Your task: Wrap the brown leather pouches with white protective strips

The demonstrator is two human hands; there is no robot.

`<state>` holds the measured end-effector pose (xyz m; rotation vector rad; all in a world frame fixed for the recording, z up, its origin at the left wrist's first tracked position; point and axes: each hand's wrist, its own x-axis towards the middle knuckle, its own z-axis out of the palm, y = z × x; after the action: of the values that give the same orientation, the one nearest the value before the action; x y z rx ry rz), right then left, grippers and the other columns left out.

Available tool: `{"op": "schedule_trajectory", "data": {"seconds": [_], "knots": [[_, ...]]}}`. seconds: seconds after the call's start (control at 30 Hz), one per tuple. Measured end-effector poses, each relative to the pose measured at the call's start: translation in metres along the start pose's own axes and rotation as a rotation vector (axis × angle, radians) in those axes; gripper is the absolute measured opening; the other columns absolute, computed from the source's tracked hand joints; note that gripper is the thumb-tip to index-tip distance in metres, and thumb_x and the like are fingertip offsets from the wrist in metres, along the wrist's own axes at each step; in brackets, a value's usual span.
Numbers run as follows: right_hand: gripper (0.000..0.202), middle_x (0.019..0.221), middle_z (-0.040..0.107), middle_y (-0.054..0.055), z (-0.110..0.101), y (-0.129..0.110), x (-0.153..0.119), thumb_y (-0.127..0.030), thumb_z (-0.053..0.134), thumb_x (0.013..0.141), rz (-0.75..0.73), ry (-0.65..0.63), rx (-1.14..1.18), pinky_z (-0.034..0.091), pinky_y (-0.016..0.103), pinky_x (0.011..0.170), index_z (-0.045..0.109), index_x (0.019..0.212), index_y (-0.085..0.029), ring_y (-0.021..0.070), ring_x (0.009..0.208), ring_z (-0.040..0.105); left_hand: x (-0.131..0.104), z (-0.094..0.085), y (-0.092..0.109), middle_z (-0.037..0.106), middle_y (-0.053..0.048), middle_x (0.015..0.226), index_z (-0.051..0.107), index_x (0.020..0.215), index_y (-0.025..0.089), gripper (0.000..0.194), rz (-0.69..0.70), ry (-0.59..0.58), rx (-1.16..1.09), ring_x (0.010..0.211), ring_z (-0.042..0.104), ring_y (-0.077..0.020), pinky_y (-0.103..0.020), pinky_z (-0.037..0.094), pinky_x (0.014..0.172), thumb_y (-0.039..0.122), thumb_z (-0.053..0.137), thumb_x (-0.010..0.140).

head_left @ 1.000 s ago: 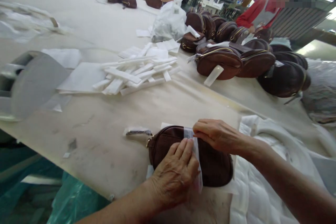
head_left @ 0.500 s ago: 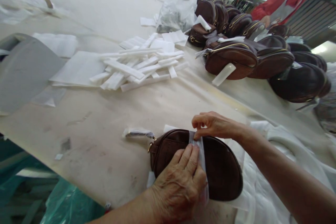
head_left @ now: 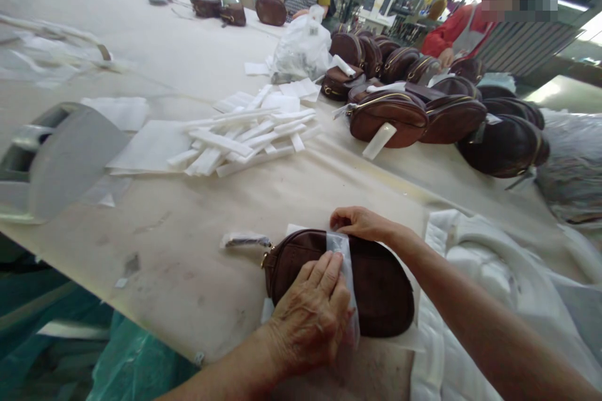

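A brown leather pouch (head_left: 380, 291) lies flat at the near edge of the table (head_left: 188, 250), its gold zipper pull at the left end. A clear plastic strip (head_left: 342, 250) runs across its middle. My left hand (head_left: 313, 316) lies flat on the pouch, fingers pressing the strip down. My right hand (head_left: 360, 223) rests at the pouch's far top edge, fingertips pinching the strip's upper end. A small wrapped zipper tab (head_left: 244, 239) lies just left of the pouch.
A heap of white foam strips (head_left: 244, 135) lies mid-table on white sheets. Several brown pouches (head_left: 423, 113) are lined up at right. A grey tape dispenser (head_left: 51, 160) stands left. White padding (head_left: 480, 276) lies at right. Two other people work at the far side.
My right hand slid left and lower along the pouch's top edge, pressing the strip's end down. My left hand stays flat on the strip. The view shifted slightly.
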<state>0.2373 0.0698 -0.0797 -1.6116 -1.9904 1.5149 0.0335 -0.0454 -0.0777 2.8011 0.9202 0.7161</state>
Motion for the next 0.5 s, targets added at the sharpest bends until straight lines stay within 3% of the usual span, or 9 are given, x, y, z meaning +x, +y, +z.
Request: {"op": "schedule_trajectory", "data": {"seconds": [0.07,0.13,0.27,0.33,0.43,0.5], "knots": [[0.013,0.058,0.055,-0.004,-0.002,0.0,-0.006,-0.024,0.064,0.065,0.003,0.078,-0.077,0.039,0.024,0.061,0.064,0.073,-0.015,0.0104,0.056,0.047,-0.001,0.0,0.0,0.051,-0.022,0.13,0.054,0.112,0.005,0.032,-0.001,0.02,0.001,0.123,0.048,-0.0321,-0.043,0.044,0.097,0.025,0.04,0.091],[0.017,0.061,0.057,-0.002,-0.003,-0.004,-0.017,-0.03,0.06,0.073,-0.011,0.158,-0.137,0.04,0.026,0.065,0.065,0.075,-0.014,0.0123,0.061,0.05,-0.002,0.001,0.001,0.052,-0.022,0.13,0.055,0.11,0.006,0.031,-0.003,0.043,0.001,0.122,0.049,-0.0322,-0.043,0.045,0.095,0.025,0.04,0.091],[0.035,0.09,0.068,0.004,0.008,-0.026,-0.039,-0.039,0.041,0.09,-0.058,0.175,-0.189,0.041,0.027,0.08,0.067,0.095,-0.016,0.0154,0.084,0.058,-0.001,0.004,0.001,0.051,-0.021,0.129,0.056,0.109,0.007,0.028,-0.003,0.087,0.01,0.122,0.048,-0.0315,-0.044,0.047,0.094,0.022,0.041,0.09],[0.031,0.094,0.069,0.004,0.014,-0.041,-0.043,-0.039,0.049,0.087,-0.04,0.121,-0.215,0.042,0.026,0.079,0.069,0.094,-0.017,0.0162,0.086,0.06,-0.003,0.005,0.002,0.053,-0.02,0.127,0.056,0.11,0.008,0.028,-0.007,0.143,0.036,0.121,0.049,-0.0302,-0.043,0.048,0.093,0.02,0.041,0.09],[0.023,0.078,0.069,0.001,0.014,-0.053,-0.044,-0.039,0.07,0.072,0.06,0.073,-0.25,0.044,0.025,0.069,0.071,0.078,-0.017,0.0164,0.077,0.06,-0.012,0.011,-0.001,0.056,-0.017,0.122,0.056,0.111,0.011,0.026,0.049,0.272,0.057,0.116,0.053,-0.0281,-0.039,0.05,0.09,0.021,0.045,0.089],[0.023,0.065,0.065,-0.004,0.008,-0.052,-0.05,-0.036,0.08,0.06,0.168,-0.093,-0.201,0.043,0.022,0.061,0.069,0.067,-0.017,0.014,0.068,0.059,-0.021,0.018,-0.008,0.061,-0.014,0.115,0.058,0.106,0.013,0.022,0.175,0.344,0.005,0.11,0.058,-0.0254,-0.036,0.05,0.09,0.022,0.051,0.087]]}}
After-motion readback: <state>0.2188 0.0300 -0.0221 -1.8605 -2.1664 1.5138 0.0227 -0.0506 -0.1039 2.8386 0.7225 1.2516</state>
